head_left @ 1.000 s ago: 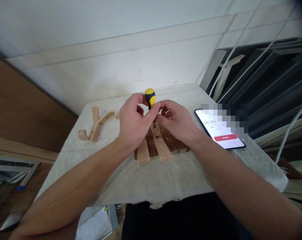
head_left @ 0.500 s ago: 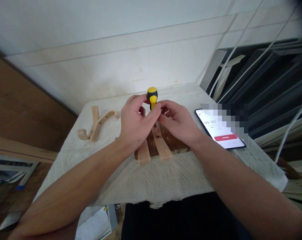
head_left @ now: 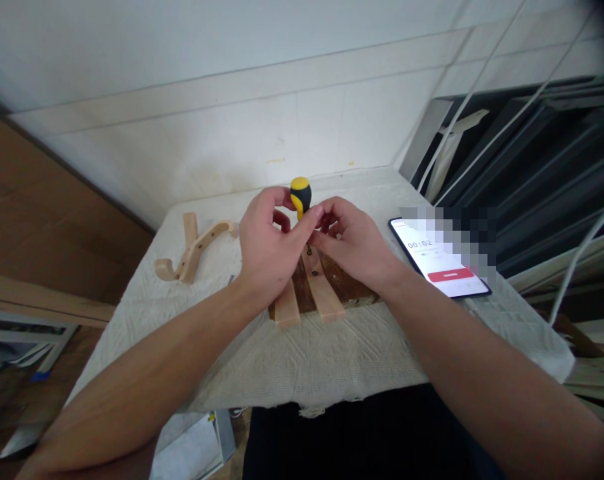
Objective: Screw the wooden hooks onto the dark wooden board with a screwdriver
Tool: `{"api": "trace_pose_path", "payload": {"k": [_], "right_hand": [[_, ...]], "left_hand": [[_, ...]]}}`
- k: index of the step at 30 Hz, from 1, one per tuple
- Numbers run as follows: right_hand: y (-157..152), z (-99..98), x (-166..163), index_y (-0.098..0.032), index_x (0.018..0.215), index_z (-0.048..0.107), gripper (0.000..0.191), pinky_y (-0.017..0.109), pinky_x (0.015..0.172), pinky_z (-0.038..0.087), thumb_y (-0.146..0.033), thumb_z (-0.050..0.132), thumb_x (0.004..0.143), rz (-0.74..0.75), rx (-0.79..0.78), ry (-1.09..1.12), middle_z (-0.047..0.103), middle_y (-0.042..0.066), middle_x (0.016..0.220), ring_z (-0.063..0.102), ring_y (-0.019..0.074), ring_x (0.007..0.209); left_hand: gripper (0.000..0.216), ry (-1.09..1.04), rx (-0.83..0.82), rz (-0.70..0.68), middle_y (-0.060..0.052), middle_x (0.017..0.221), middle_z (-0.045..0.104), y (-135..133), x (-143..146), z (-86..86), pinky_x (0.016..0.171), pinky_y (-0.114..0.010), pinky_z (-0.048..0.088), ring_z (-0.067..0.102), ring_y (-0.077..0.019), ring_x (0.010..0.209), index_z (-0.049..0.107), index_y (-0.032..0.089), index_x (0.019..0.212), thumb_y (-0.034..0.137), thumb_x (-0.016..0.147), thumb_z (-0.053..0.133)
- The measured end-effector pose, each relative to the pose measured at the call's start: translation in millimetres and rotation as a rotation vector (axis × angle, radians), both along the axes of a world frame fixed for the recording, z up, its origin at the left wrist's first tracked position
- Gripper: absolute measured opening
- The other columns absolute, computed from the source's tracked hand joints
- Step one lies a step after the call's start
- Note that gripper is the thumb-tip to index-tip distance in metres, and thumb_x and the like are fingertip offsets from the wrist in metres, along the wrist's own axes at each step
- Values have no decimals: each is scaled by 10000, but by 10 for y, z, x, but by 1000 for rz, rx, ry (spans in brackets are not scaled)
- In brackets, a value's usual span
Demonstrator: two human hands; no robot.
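Over the dark brown wooden board (head_left: 349, 283), a yellow-and-black screwdriver with bulbous handle (head_left: 301, 190) stands almost upright. The left hand (head_left: 263, 247) grasps this handle, thumb in front. The right hand (head_left: 356, 241) has bent fingers meeting the left thumb; whether they pinch the shaft, I cannot tell, because fingers cover it. On the board, a pale wooden strip (head_left: 323, 291) has its far end hidden. Right of the board lies a black-edged phone (head_left: 445, 283), partly pixelated.
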State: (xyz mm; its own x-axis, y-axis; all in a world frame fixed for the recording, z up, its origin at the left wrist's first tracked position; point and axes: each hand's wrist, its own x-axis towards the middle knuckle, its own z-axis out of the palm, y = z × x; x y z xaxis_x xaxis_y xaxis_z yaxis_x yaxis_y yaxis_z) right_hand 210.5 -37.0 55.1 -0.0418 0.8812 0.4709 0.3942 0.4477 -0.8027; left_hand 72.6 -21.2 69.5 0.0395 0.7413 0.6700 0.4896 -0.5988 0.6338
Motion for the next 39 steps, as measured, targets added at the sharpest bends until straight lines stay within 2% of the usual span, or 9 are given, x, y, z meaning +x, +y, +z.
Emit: {"api": "trace_pose_path", "payload": {"k": [5,10,13,16,21,27,29,34,39], "right_hand": [[10,-16,1,-202,967,591,185,295,663,456,-257,604,791,70,34,47,638,15,916,574,149,781],[14,-4,11,-199,966,622,161,299,670,455,-238,556,824,100,21,34,658,12,892,573,139,738],[11,10,9,-196,882,606,120,289,621,430,-268,616,787,36,14,-4,637,-4,823,534,126,668],[3,16,4,-197,849,587,147,288,611,423,-276,656,747,-2,10,-8,623,-8,805,527,129,668],[-17,32,2,-198,1006,616,213,294,643,445,-250,573,804,89,15,49,659,17,909,565,138,722],[-7,41,4,-187,874,620,120,287,616,423,-254,616,775,36,9,20,633,-1,778,540,134,671],[-8,41,5,-188,850,613,120,285,608,418,-265,636,761,9,1,20,626,-2,771,532,133,667],[-31,53,12,-194,912,636,142,285,609,424,-267,602,795,45,2,13,645,3,801,538,133,670],[-15,51,20,-192,884,632,113,294,632,431,-237,591,788,65,6,12,637,-4,773,540,133,662]], "left_hand": [[164,-22,-9,-51,-7,895,685,-6,6,-12,622,-245,509,617,-119,720,607,203,959,277,819,650],[377,-55,-39,-39,-28,985,686,-4,6,-38,596,-247,510,628,-127,727,535,229,1198,244,831,618],[313,-65,-12,-1,-31,982,679,6,0,-15,600,-248,504,618,-126,732,584,214,1086,274,793,675],[170,-19,-5,-29,-9,863,688,1,-6,24,613,-249,496,601,-120,696,630,196,904,299,784,693],[105,38,32,-46,1,830,691,-25,-15,53,598,-245,468,579,-113,667,668,198,892,261,847,597],[132,111,-9,-18,-6,762,658,-14,-33,98,566,-252,453,561,-118,642,652,184,763,312,787,676],[153,111,-45,-38,-4,769,669,1,-40,93,568,-254,466,575,-120,642,649,192,786,343,796,673],[347,54,-47,-70,-19,905,694,25,-43,36,571,-264,503,631,-142,697,598,241,1126,319,800,684],[175,38,-43,-74,-24,930,698,-6,-28,48,582,-251,504,626,-131,724,650,211,965,289,808,662]]}}
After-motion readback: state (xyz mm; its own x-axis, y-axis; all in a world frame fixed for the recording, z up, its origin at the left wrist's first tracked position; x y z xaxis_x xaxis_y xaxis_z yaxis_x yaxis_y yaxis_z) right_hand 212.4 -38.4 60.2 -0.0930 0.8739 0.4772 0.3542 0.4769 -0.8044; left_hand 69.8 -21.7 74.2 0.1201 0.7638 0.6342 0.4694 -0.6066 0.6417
